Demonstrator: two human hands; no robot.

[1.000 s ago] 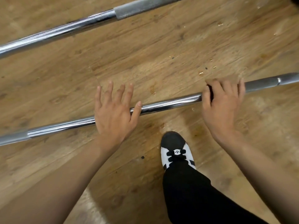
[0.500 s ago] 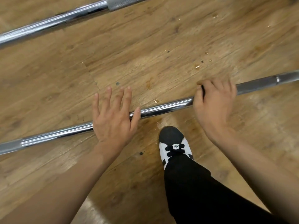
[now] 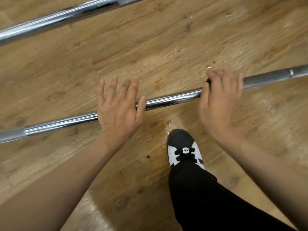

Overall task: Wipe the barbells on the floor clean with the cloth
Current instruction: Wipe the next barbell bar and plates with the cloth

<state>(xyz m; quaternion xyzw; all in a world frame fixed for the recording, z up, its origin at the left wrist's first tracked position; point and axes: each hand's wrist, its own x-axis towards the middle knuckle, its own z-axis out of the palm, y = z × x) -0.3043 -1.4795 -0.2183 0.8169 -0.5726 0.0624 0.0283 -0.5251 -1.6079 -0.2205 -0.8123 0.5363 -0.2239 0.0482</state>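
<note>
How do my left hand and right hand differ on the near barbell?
The left hand is open, fingers straight and spread, over the shiny chrome middle of the near barbell. The right hand curls its fingers over the bar where the dull grey grip begins, and looks blurred. Both are palm down over the same bar.

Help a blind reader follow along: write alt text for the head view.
A person's left hand spreads open over a chrome barbell on a wooden floor; the blurred right hand lies across it. A second barbell lies beyond, a black-and-white shoe nearer.
</note>
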